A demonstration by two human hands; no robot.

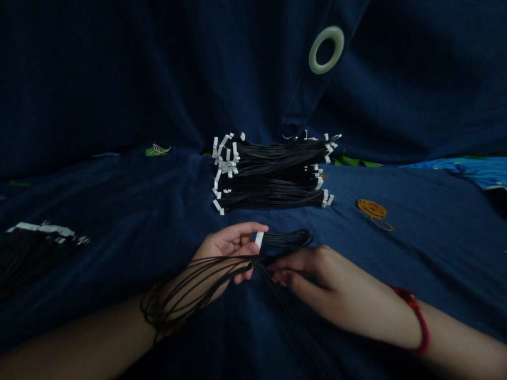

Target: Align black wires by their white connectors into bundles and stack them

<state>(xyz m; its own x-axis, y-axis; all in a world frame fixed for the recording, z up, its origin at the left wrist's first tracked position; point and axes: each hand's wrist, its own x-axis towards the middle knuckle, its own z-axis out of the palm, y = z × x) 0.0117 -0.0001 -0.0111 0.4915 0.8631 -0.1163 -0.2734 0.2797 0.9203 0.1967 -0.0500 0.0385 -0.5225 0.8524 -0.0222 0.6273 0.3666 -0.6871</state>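
Between my hands is a bundle of thin black wires [287,238] with a white connector [259,240] at one end. My left hand [222,248] is closed around the bundle near that connector, its index finger and thumb on the white piece. Several wires loop back over my left wrist, and others hang down toward the bottom edge, where they fade into shadow. My right hand [332,287] pinches the black wires just right of the connector. Just beyond both hands lies a stack of black wire bundles [273,196], white connectors at both ends.
On the dark blue cloth [158,211], a coil of orange-brown rubber bands [371,209] lies right. More black wires with white connectors [43,229] lie at the left edge. A dark blue curtain with a pale ring [312,60] hangs behind. Bright blue fabric [463,168] shows far right.
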